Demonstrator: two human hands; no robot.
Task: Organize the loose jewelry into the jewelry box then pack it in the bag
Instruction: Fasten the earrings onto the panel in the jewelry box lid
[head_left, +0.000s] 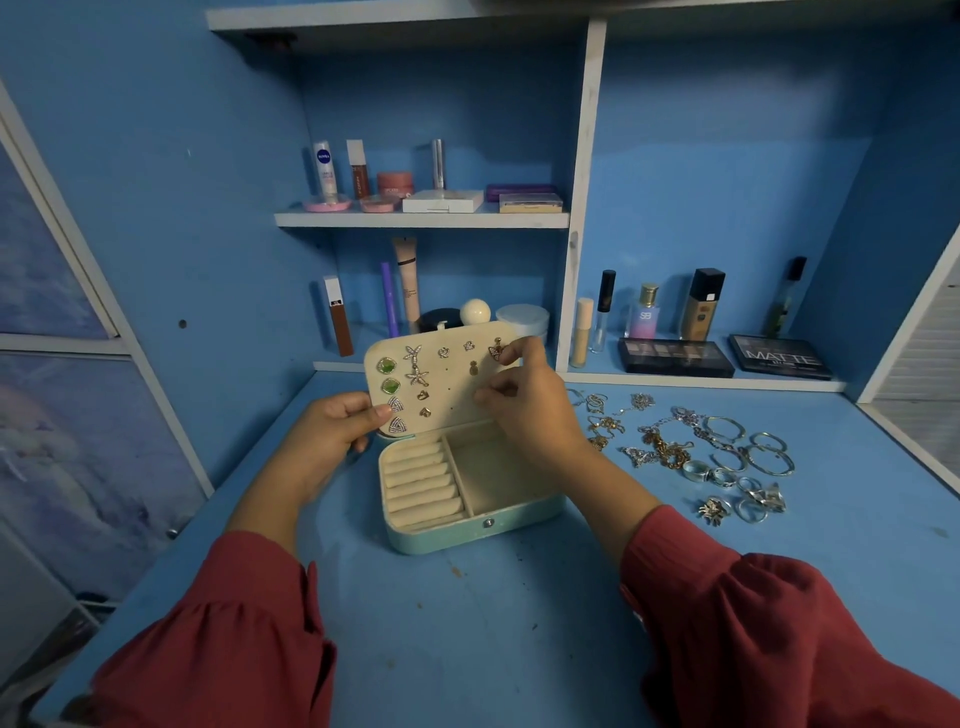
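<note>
A mint green jewelry box (470, 525) stands open on the blue desk, its cream lid (447, 379) raised and studded with several earrings. My left hand (332, 431) grips the lid's left edge. My right hand (524, 400) is at the lid's right side, with fingertips pinching a small gold earring (496, 352) near the top right corner. The box holds ring rolls on the left and a bare compartment on the right. Loose jewelry (691, 452), chains, bangles and rings, lies on the desk to the right of the box. No bag is in view.
Cosmetics stand on the shelves behind: bottles and tubes (410, 280), a white jar (524, 317), two dark eyeshadow palettes (675, 357) at the right. A white partition (582, 208) divides the shelving. The desk's right side ends at a white frame (914, 447).
</note>
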